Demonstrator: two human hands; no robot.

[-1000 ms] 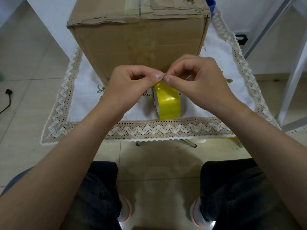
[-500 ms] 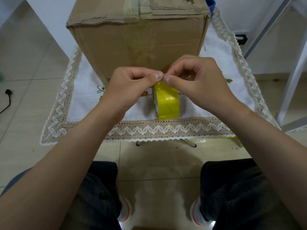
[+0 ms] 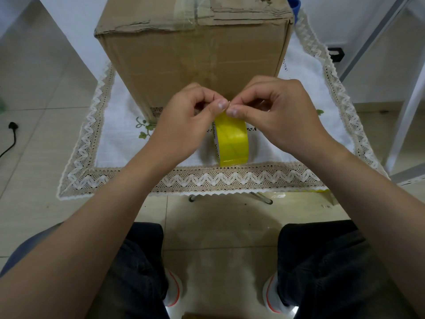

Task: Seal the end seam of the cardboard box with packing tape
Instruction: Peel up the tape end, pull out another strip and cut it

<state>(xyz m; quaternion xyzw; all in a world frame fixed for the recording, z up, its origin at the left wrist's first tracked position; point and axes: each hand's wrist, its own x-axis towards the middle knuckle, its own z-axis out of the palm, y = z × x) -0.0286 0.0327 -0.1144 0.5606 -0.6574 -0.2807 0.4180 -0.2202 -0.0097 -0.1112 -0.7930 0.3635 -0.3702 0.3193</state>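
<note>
Barely begun: pinching tape (image 3: 232, 139) tight in left hand (image 3: 184, 120) and right hand (image 3: 280, 113) grips; box (image 3: 190, 49) at 12 o'clock apparently not yet sealed.

A white tablecloth (image 3: 110, 143) with a beige and white zigzag lace border (image 3: 207, 178) and embroidered green leaves (image 3: 143, 130) lies spread flat, and chrome table legs (image 3: 262, 198) show just under its near edge. On the beige tiled floor (image 3: 41, 88) a black plug with its cable (image 3: 12, 127) lies at the far left, while a white metal frame (image 3: 409, 107) stands at the right with a small black object (image 3: 337, 54) beside it. At the bottom are the person's dark trousers (image 3: 322, 261) and white shoes with orange trim (image 3: 174, 291).
</note>
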